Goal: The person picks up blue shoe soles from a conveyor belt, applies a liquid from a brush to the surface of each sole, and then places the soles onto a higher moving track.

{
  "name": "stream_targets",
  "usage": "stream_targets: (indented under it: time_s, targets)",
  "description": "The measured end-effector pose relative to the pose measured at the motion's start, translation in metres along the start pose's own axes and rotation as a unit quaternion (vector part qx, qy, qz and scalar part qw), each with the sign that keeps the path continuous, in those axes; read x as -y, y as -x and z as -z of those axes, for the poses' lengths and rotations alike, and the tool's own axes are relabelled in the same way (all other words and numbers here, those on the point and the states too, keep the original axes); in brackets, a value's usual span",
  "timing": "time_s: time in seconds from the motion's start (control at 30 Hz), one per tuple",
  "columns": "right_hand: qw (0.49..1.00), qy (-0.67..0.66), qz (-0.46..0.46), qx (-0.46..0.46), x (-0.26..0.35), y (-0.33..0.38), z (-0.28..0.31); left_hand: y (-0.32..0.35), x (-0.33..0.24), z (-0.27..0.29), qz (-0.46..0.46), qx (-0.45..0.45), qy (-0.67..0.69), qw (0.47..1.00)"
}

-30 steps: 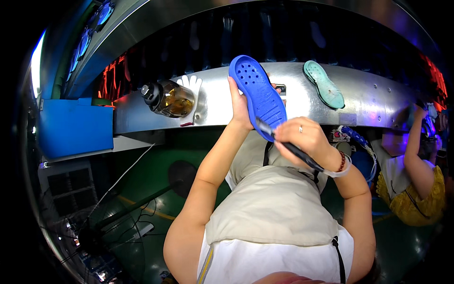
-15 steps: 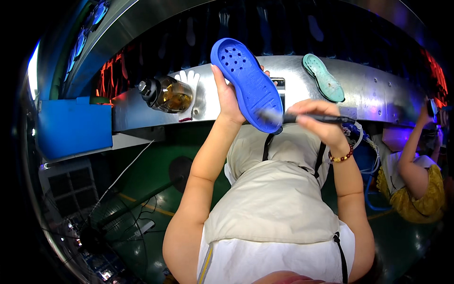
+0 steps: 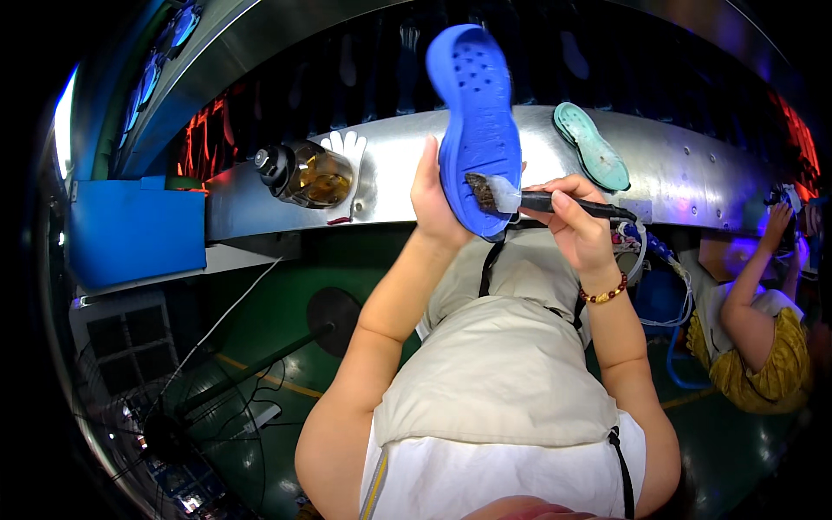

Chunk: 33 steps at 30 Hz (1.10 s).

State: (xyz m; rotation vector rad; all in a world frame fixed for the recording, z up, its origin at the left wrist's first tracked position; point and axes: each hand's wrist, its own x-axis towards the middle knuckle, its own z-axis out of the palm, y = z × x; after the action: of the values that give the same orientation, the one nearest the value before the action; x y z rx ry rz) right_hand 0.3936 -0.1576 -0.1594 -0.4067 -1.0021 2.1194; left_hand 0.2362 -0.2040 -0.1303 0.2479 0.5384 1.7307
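Note:
A blue shoe sole point(image 3: 478, 108) with a raised rim and small holes at its toe end is held up in my left hand point(image 3: 438, 195), toe end pointing away from me. My thumb lies along its left side; the other fingers are mostly hidden behind it. In my right hand point(image 3: 579, 221) a black-handled brush point(image 3: 576, 205) is gripped between thumb and fingers. Its dark bristles, wrapped in a whitish band, touch the inner face of the sole near the heel end. A light green sole point(image 3: 594, 149) lies on the metal bench, right of my hands.
On the metal bench point(image 3: 676, 169), a bottle of amber liquid point(image 3: 310, 173) lies beside a white glove point(image 3: 351, 149). Dark racks with soles run behind. A blue box point(image 3: 139, 230) stands left, a fan point(image 3: 169, 433) lower left. Another person point(image 3: 754, 321) works at the right.
The blue sole has moved away from me and turned more upright, its toe end swinging right. The brush has shifted slightly left, and its bristles now rest on the sole without blur.

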Motion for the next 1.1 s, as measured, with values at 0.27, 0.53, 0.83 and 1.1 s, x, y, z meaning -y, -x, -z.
stream_targets:
  time_s: [0.27, 0.53, 0.83, 1.1]
  targets:
    - [0.971, 0.169, 0.055, 0.159, 0.018, 0.007, -0.016, -0.007, 0.002, 0.025, 0.04, 0.07, 0.004, 0.997]
    - [0.918, 0.337, 0.105, 0.179, 0.041, -0.012, -0.01, -0.011, -0.009, 0.014, 0.031, 0.076, -0.037, 0.996]
    - [0.904, 0.297, 0.072, 0.299, 0.049, -0.011, -0.011, -0.019, -0.021, 0.021, 0.171, 0.082, 0.018, 0.982]
    - [0.802, 0.441, 0.014, 0.403, 0.071, -0.026, -0.003, -0.012, -0.02, 0.019, 0.283, 0.014, -0.178, 0.942]
